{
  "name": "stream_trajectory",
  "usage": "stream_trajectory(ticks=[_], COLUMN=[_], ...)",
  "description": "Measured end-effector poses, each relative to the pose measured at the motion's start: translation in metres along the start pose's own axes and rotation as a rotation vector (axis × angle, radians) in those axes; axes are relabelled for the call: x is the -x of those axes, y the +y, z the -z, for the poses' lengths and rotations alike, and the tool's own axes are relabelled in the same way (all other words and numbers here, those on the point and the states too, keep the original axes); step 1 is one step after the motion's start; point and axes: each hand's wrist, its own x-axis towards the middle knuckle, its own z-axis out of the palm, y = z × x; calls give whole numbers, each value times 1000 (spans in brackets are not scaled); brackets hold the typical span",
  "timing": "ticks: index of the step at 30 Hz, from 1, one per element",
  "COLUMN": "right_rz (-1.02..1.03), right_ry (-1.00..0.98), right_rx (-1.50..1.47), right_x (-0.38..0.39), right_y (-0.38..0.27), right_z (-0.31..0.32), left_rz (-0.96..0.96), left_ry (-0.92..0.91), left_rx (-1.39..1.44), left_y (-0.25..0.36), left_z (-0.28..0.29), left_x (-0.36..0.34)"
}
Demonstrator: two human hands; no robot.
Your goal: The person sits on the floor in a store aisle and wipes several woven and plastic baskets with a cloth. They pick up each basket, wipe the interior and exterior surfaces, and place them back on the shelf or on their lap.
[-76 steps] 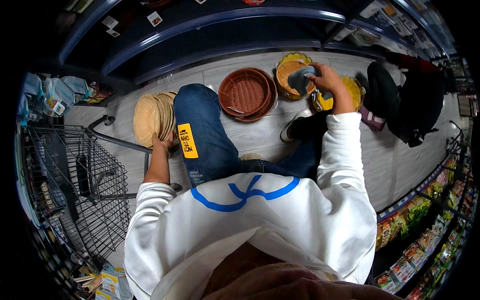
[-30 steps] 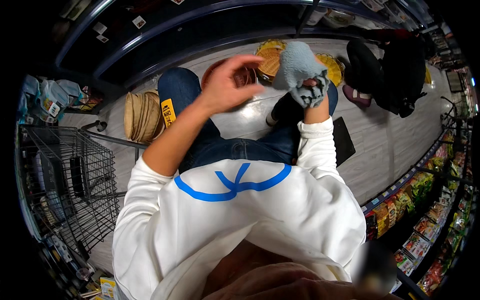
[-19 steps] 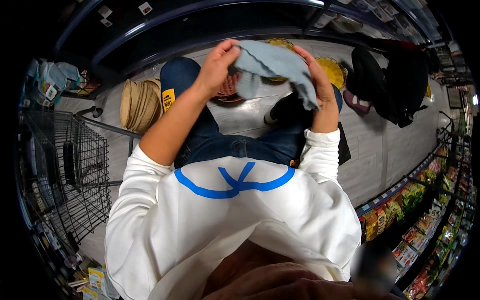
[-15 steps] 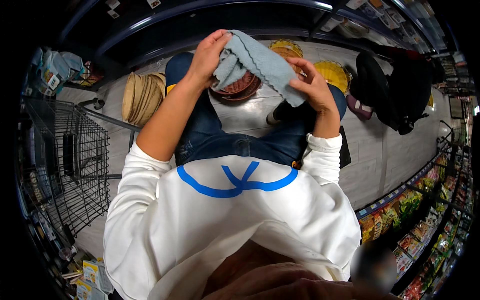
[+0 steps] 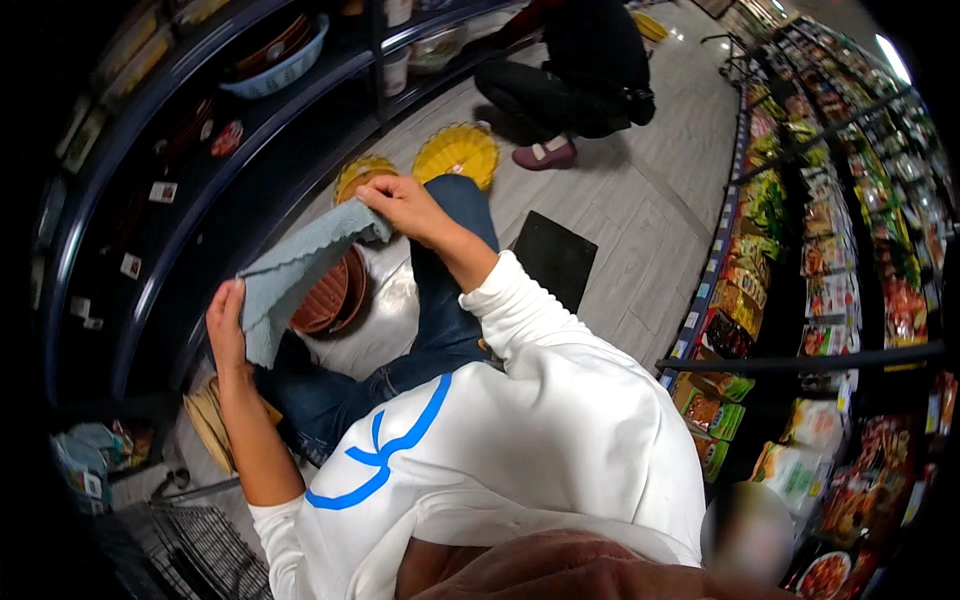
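A grey-blue cloth (image 5: 300, 268) is stretched out between my two hands, above my bent knees. My left hand (image 5: 227, 318) pinches its near left end, the fingers closed on the fabric. At the far right end, my right hand (image 5: 402, 207) grips a corner between thumb and fingers. Beneath the cloth, partly covered by it, a reddish-brown basket (image 5: 338, 295) rests on the floor between my legs. Two yellow baskets, a larger one (image 5: 456, 155) and a smaller one (image 5: 362, 176), lie just past my right hand.
Dark shelving (image 5: 190, 190) runs along the left, holding a light blue basket (image 5: 280, 70). Someone in black (image 5: 580, 70) crouches farther off. Packaged food racks (image 5: 830, 280) line the right. A black flat panel (image 5: 553, 258) lies on the floor; a wire cart (image 5: 200, 550) stands lower left, near stacked tan baskets (image 5: 210, 425).
My view has swung to the right, so the scene appears turned. The cloth, folded over near my left hand before, is now pulled out flatter between both hands.
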Motion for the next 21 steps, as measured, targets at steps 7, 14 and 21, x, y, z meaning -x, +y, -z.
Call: stream_trajectory(ticks=[7, 14, 21], right_rz=[-41, -160, -194], right_ry=[84, -279, -566], right_rx=[1, 44, 221], right_x=[6, 26, 19], right_y=[-7, -56, -51], right_z=[10, -1, 7], left_rz=[20, 5, 136], left_ry=[-87, -100, -239], left_rx=[110, 34, -275], left_y=[15, 31, 34], left_z=[-15, -4, 14], left_x=[11, 17, -1])
